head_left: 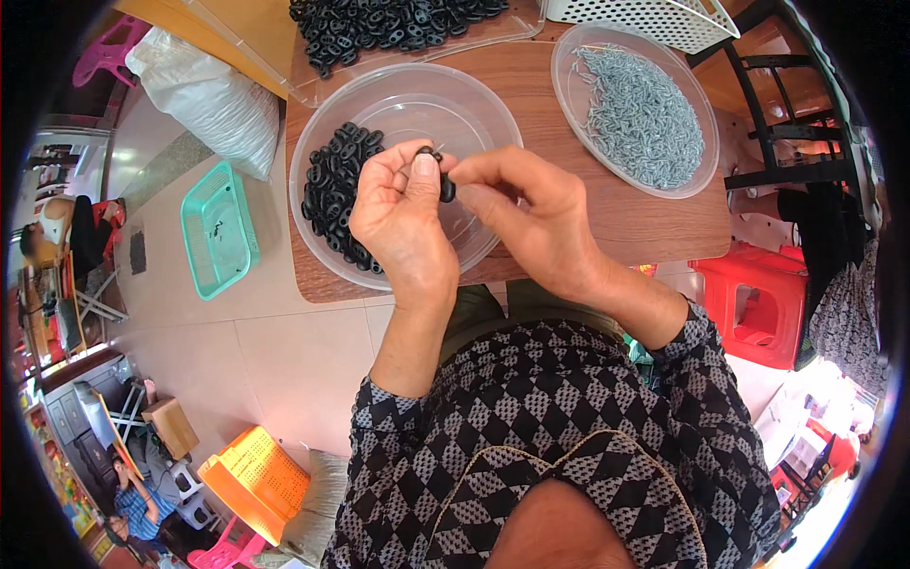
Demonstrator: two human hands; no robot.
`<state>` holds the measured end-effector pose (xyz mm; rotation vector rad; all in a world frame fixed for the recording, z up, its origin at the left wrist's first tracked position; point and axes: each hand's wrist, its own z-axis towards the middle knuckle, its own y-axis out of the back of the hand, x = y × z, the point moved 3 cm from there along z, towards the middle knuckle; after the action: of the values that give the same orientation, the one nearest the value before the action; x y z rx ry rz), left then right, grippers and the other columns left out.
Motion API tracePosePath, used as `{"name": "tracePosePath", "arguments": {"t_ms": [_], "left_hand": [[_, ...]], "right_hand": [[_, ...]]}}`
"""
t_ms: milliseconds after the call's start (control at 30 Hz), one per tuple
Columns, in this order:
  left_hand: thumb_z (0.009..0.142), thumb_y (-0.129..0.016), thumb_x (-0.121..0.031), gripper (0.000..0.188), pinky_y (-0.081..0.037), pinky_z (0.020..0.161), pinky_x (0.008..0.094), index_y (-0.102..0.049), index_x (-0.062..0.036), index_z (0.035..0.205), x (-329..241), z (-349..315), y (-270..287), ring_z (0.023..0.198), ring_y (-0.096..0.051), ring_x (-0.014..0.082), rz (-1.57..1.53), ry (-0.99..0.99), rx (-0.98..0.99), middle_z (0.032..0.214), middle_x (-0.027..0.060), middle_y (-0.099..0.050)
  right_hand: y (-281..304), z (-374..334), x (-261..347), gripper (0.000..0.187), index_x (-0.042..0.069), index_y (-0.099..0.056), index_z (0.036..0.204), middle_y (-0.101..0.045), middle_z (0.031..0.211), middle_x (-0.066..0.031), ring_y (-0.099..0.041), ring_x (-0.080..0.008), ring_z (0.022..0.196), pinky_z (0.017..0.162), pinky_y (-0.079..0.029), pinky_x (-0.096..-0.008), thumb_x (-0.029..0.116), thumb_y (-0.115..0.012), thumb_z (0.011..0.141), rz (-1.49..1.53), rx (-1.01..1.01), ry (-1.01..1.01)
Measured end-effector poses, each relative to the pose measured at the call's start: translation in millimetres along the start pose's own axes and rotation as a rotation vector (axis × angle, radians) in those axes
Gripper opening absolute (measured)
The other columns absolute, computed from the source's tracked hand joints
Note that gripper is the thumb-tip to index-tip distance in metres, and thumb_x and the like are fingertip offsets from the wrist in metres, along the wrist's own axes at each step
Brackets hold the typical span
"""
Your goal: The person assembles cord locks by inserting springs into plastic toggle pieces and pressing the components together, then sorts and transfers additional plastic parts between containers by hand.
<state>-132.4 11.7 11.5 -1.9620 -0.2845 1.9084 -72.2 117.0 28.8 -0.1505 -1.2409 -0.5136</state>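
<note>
Above a clear round tub [500, 106], my left hand [406, 213] is closed in a pinch, with thumb and fingers on a small black two-holed oval piece [447, 189]. My right hand [536, 213] comes in from the right with thumb and forefinger together at the edge of that piece; what lies between these fingertips is too small to tell. A thin pale tip shows beside my left thumb, perhaps a screw. Inside the tub, a heap of like black oval pieces [334, 188] fills the left side, partly hidden by my left hand.
Grey metal screws [645, 119] fill a clear round tray [706, 175] at the right. More black pieces [398, 24] lie at the table's far side, near a white perforated basket [645, 21]. A green basket [248, 220] and white sack [204, 95] stand left; a red stool [754, 303] stands right.
</note>
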Motion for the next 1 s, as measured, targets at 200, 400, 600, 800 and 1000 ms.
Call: {"name": "tracePosePath", "arguments": {"t_ms": [200,400,600,800,1000], "left_hand": [[0.086,-0.058,0.004,0.01,-0.049,0.07,0.0222,-0.057,0.0048,0.096,2,2,5,0.076,-0.061,0.0142,-0.107,0.179,-0.039,0.085,0.0092,-0.062],[0.086,-0.058,0.004,0.01,-0.049,0.07,0.022,-0.058,0.0048,0.096,5,-1,2,0.075,-0.061,0.0139,-0.156,0.23,-0.029,0.085,0.0086,-0.062],[0.087,-0.058,0.002,0.008,-0.047,0.066,0.0218,-0.059,0.0043,0.094,3,-5,-2,0.07,-0.061,0.0142,-0.126,0.229,0.008,0.085,0.0106,-0.064],[0.087,-0.058,0.001,0.009,-0.047,0.062,0.0216,-0.06,0.004,0.095,-3,-11,1,0.066,-0.061,0.0145,0.001,0.207,0.047,0.084,0.0111,-0.065],[0.087,-0.058,0.0,0.011,-0.051,0.063,0.0235,-0.059,0.0052,0.097,-7,-22,-9,0.065,-0.062,0.0152,0.027,0.151,0.06,0.084,0.011,-0.064]], "right_hand": [[-5,-2,10,0.033,0.007,-0.067,0.093,-0.052,0.076,-0.0043,-0.049,-0.0201,0.067,0.054,-0.044,-0.0293,0.005,-0.063,0.061,-0.582,0.02,0.565],[1,3,8,0.035,0.005,-0.067,0.09,-0.057,0.083,-0.0054,-0.051,-0.0194,0.069,0.056,-0.044,-0.0272,0.006,-0.063,0.056,-0.639,0.012,0.671],[21,8,12,0.017,0.001,-0.065,0.089,-0.062,0.084,-0.0047,-0.055,-0.0134,0.072,0.062,-0.046,-0.0241,0.003,-0.069,0.072,-0.134,0.038,0.191],[38,15,-11,0.015,0.001,-0.068,0.095,-0.065,0.08,-0.0005,-0.055,-0.0055,0.069,0.06,-0.045,-0.019,0.007,-0.067,0.082,0.356,0.066,-0.432],[34,9,-21,0.017,0.0,-0.069,0.095,-0.061,0.072,-0.0003,-0.052,-0.0061,0.063,0.054,-0.042,-0.0198,0.011,-0.066,0.082,0.509,0.106,-0.586]]}}
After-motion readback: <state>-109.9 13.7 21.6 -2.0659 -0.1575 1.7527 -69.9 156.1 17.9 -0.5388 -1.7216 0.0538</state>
